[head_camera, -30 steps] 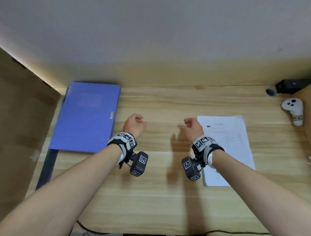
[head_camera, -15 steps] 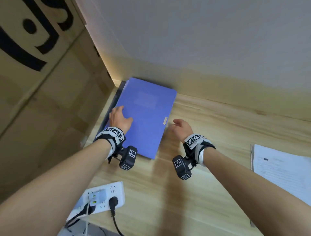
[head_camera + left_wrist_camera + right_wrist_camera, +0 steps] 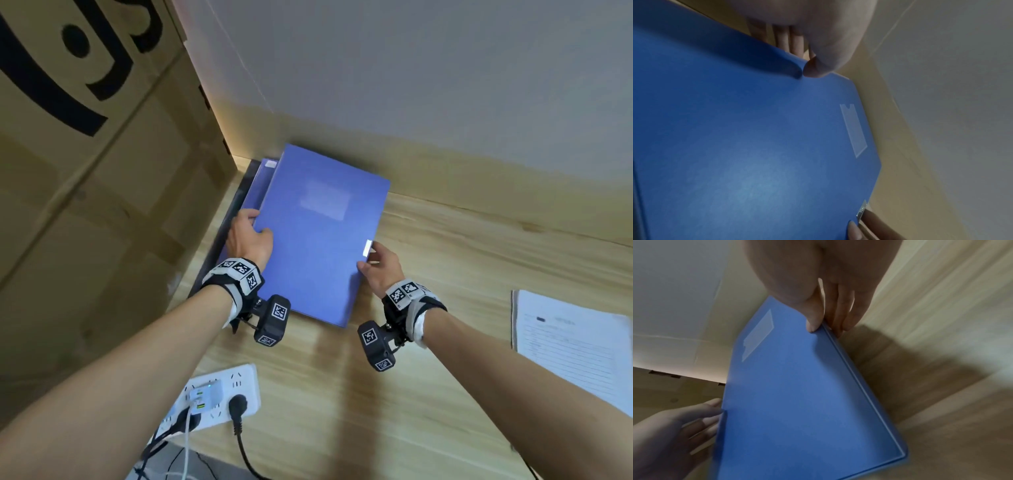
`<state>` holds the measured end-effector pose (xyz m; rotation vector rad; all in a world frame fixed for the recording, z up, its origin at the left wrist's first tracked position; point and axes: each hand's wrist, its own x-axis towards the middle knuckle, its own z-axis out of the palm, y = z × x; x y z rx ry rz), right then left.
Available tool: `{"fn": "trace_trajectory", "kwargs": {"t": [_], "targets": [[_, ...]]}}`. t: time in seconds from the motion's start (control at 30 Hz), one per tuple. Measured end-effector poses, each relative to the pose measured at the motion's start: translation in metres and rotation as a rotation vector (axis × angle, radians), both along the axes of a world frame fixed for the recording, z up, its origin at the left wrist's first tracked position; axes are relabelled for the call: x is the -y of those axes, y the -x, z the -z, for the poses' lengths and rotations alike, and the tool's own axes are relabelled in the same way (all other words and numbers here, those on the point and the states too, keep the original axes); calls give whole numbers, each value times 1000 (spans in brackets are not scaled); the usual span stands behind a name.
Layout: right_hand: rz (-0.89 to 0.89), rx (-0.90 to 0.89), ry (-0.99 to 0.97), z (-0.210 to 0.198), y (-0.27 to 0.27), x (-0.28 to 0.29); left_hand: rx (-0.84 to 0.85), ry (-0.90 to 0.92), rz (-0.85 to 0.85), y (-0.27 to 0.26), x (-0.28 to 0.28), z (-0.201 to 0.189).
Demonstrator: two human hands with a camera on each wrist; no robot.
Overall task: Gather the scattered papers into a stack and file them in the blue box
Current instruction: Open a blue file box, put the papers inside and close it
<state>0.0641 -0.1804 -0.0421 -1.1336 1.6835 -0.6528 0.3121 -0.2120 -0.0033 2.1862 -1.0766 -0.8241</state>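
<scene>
Here the blue box (image 3: pixel 318 240) lies at the far left of the wooden desk (image 3: pixel 462 274), close to the cardboard wall (image 3: pixel 102 205). The left hand (image 3: pixel 248 240) holds its left edge: the thumb rests on top and the fingers go under the edge, so the hand pinches the lid. The right hand (image 3: pixel 378 265) pinches the right edge beside the small white clasp (image 3: pixel 367 248), with the thumb on top and the fingers below. The lid seems a little raised on the left side, where a lower blue layer shows. The papers (image 3: pixel 575 346) lie as 1 stack on the desk, well apart to the right. A white power strip (image 3: pixel 226 394) with plugs sits near the front edge.
</scene>
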Motion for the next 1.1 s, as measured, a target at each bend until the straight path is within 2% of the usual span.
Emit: {"fn": "trace_trajectory", "kwargs": {"t": [0.17, 0.37, 0.47, 0.63, 0.77, 0.9, 0.97, 1.03, 1.1], "targets": [[49, -17, 13, -8, 59, -38, -20, -33, 134, 51, -18, -12], [56, -71, -12, -23, 135, -88, -19, -104, 233, 120, -58, 3], [59, -164, -56, -25, 169, -111, -17, -177, 299, 150, -83, 16], [67, -248, -162, -12, 214, -148, 31, -315, 484, 181, -115, 40], [101, -309, -226, -3, 229, -163, 87, -369, 556, 200, -128, 41], [160, -293, -233, -2, 238, -164, 86, -442, 602, 210, -121, 31], [230, -212, -222, 1, 245, -164, 112, -461, 596, 215, -120, 20], [272, -121, -186, 1, 253, -167, 226, -446, 637, 225, -122, 11], [276, -81, -157, -1, 263, -170, 328, -386, 755, 242, -127, -2]]}}
